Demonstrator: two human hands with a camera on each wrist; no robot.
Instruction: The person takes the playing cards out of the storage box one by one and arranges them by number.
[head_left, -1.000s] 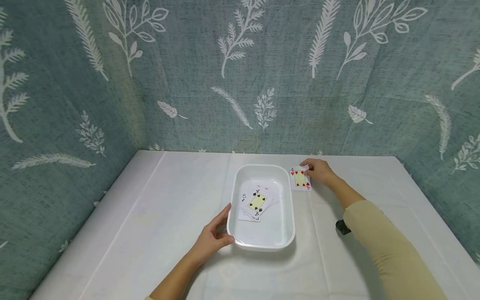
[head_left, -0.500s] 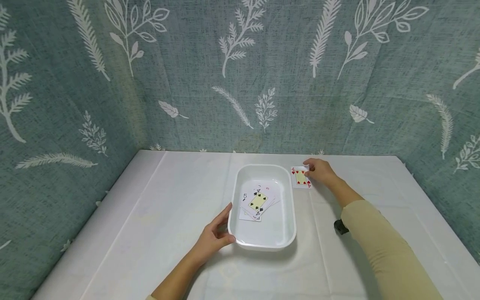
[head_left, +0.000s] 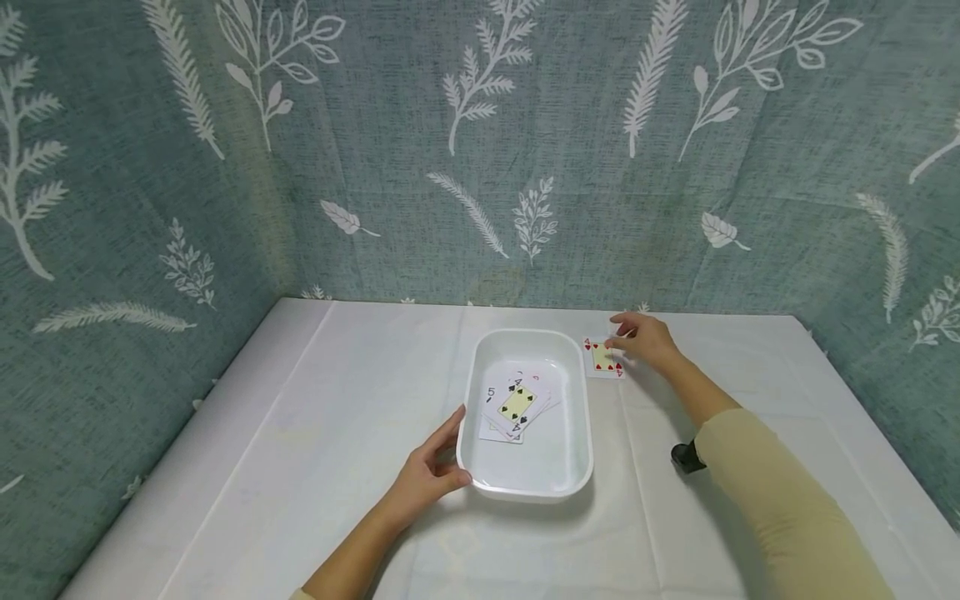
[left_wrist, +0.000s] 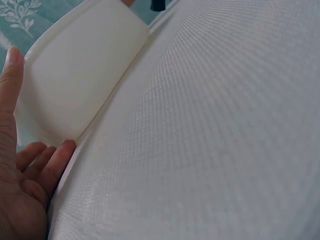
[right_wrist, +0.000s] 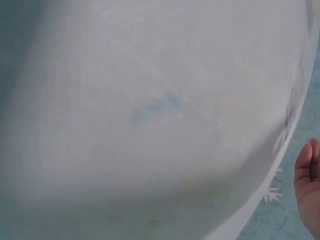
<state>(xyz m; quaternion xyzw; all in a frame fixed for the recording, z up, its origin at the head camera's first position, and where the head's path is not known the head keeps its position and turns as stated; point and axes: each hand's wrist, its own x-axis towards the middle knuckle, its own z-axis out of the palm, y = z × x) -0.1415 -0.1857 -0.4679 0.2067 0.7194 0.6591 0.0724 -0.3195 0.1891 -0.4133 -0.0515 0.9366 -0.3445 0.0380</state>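
In the head view, a white rectangular tray (head_left: 577,450) stands on the white-covered table (head_left: 352,383). My left hand (head_left: 423,475) touches its left side with the fingers, the thumb at the near left corner. The left wrist view shows the fingers (left_wrist: 57,162) against the tray wall, the thumb raised apart. Several playing cards overlap inside the tray, a four of spades (head_left: 516,403) on top. Right of the tray, a four of hearts (head_left: 602,358) lies face up. Over its upper right corner hovers my right hand (head_left: 645,340), thumb and index finger parted.
A patterned green cloth (head_left: 405,125) with white leaves rises behind the table. A small black object (head_left: 686,457) shows beside the right sleeve (head_left: 780,492).
The right thumb and index finger have parted at the four of hearts, and the hand has shifted slightly right. The card lies a little lower at its far edge. Left hand and tray stay put.
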